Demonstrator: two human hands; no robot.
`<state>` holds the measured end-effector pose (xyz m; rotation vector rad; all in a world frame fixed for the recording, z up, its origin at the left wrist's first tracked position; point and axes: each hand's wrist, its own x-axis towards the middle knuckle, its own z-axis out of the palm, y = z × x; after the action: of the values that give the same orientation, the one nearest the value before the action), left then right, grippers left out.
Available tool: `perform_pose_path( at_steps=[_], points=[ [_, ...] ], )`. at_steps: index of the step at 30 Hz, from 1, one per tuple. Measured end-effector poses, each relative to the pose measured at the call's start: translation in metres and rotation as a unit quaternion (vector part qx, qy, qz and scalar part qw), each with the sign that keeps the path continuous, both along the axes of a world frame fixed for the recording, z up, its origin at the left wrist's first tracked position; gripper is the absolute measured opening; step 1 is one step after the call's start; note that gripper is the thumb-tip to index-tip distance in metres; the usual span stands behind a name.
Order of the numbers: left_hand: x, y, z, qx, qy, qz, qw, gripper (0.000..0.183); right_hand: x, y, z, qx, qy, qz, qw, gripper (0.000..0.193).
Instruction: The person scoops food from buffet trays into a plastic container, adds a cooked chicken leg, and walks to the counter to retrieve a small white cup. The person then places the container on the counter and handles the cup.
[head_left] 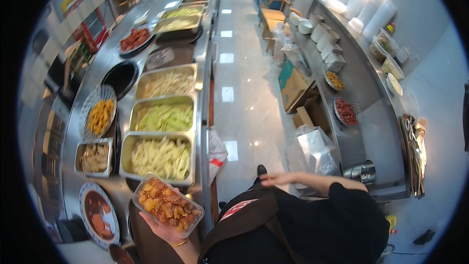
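My left hand [162,228] holds a clear plastic takeaway container [194,225] from below, over the near end of the steel counter. Chunks of meat and yellow pieces in a reddish-brown sauce [167,204] fill it. My right hand [278,179] is in front of my body, fingers stretched out toward the left, with nothing visible in it. Just beyond the container stands a steel pan [125,166] of pale green sliced vegetable. A blue-and-white rimmed plate [113,230] with dark red sauce and pieces in it lies left of my left hand.
More steel pans [194,99] of food line the counter [73,124], beside a bowl of yellow fried pieces [87,110]. A shelf [378,149] on the right carries bowls and a steel pot [364,172]. Cardboard boxes [293,85] and a plastic-wrapped package [315,149] line the aisle.
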<state>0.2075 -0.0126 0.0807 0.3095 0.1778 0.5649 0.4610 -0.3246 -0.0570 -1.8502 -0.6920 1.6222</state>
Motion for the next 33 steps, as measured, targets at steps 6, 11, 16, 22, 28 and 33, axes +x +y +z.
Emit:
perform_pose_path(
  at_steps=[6,11,16,22,28,33],
  points=[
    [0.143,-0.037,-0.003,-0.076,-0.026,-0.084,0.993,0.077,0.026,-0.083,-0.03,0.131,0.325,-0.235,0.907,0.057],
    [0.255,-0.082,-0.014,-0.025,-0.03,-0.145,0.989,0.075,0.098,-0.122,-0.04,0.18,0.299,-0.224,0.91,0.055],
    [0.334,-0.108,-0.018,-0.061,0.001,-0.183,0.981,0.074,0.17,-0.134,-0.025,0.023,0.079,-0.097,0.992,0.053],
    [0.419,-0.077,-0.044,-0.087,0.061,-0.153,0.983,0.068,0.266,-0.062,0.007,-0.032,-0.11,0.051,0.992,0.05],
    [0.54,0.002,-0.052,-0.044,0.006,-0.211,0.977,0.064,0.414,0.019,0.055,0.059,-0.375,-0.077,0.922,0.045],
    [0.649,0.052,-0.028,-0.024,0.019,-0.262,0.965,0.063,0.559,0.005,0.179,0.096,-0.636,-0.244,0.726,0.043]
  ],
)
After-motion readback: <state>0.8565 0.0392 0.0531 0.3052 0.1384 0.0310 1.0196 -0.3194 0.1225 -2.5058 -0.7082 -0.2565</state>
